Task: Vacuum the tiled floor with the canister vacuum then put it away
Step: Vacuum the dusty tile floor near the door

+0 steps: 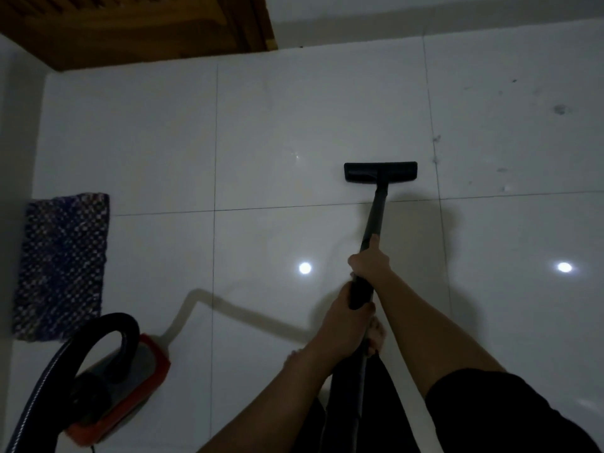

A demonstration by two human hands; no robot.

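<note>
Canister vacuum (130,377), red and black, sits on the floor at the near left, and its inside cannot be seen. A black hose (129,335) loops up out of it and bends off the bottom left edge. Near the middle, the left hand (343,322) wraps its fingers around the thick black grip end of the wand (372,217). Just past it, the right hand (369,261) also holds the wand tight, with one finger laid straight along the tube. A bare foot (377,336) shows on the tile right under the hands. The wand is long and thin. It runs away from the person, leans a little to the right, and points at the far wall. At its far end the black floor head (380,172) lies flat on the white tiled floor (277,125), with its long side going left to right, across the wand. A blue and white woven mat (62,266) lies by the left wall, past the canister. Dark dust specks (560,109) sit on the tiles far to the right of the head. A brown wooden door (130,27) stands at the far left.
</note>
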